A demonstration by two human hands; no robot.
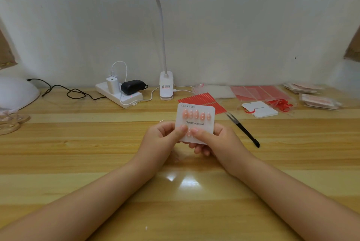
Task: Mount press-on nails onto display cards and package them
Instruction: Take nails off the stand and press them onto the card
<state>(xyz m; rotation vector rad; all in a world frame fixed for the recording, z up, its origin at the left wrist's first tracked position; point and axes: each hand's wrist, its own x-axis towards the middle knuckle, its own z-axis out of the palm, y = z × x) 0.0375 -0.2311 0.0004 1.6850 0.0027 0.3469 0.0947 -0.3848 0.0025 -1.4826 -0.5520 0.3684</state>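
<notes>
Wooden table (78, 162), lit by clip lamp (166, 86) at 12 o'clock. Far left, 9 o'clock: white domed device (17, 92), partly cut off. Toward 11 o'clock: power strip (118, 94) with white charger and black adapter plugged in.

Centre: left hand (161, 135) grips the display card (195, 121) at its lower left edge, thumb on the front. The card is held above the table, tilted up; five pink press-on nails (196, 115) sit in its top row, one more below between the thumbs. Right hand (210, 139) grips the lower right edge, thumb pressing the front, fingers curled behind.

At 2 o'clock: black tweezers (243, 129) flat on the table, red adhesive strips (202, 99), a spare card (261, 109), stacked packets (315, 94).
</notes>
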